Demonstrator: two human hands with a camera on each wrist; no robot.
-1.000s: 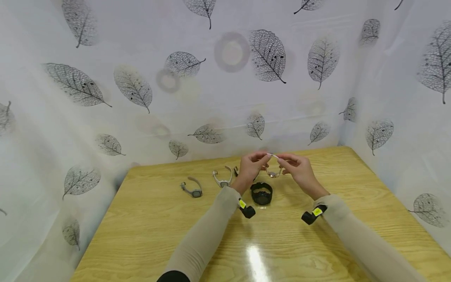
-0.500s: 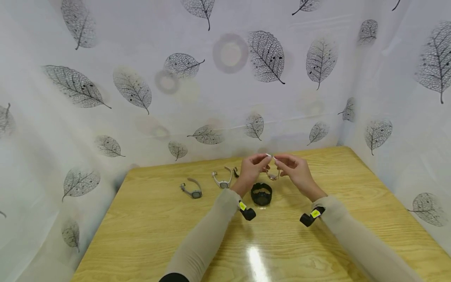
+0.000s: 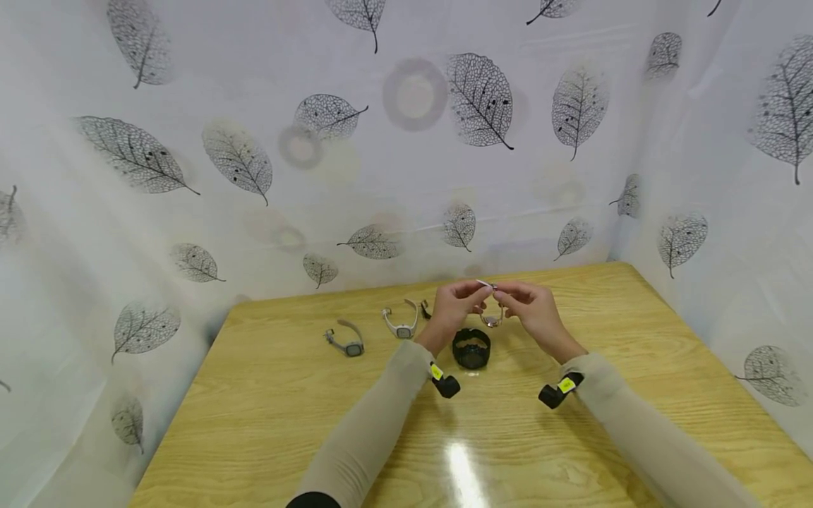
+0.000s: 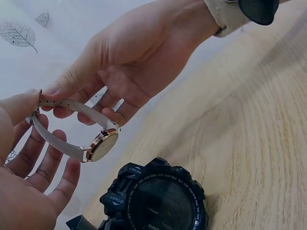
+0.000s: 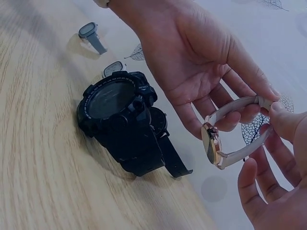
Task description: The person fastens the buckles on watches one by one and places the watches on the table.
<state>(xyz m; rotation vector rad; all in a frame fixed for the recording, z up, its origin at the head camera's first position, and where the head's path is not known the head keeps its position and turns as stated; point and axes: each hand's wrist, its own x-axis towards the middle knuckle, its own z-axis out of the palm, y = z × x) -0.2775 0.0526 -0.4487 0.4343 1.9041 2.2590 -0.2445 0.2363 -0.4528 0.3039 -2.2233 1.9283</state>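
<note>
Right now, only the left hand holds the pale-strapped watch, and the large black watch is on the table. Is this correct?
Not only the left hand: the right hand also holds the pale-strapped watch, as the left wrist view shows. The large black watch is indeed on the table.

Watches [image 3: 353, 349] lie on the table [image 3: 267, 402], left of the left hand [image 3: 452, 307].

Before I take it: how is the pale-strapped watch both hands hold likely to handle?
The pale-strapped watch probably flexes easily, since its thin strap bends in a curve. The case likely outweighs the strap, being clearly thicker, so it may swing. Its shiny edge could feel slippery.
</note>
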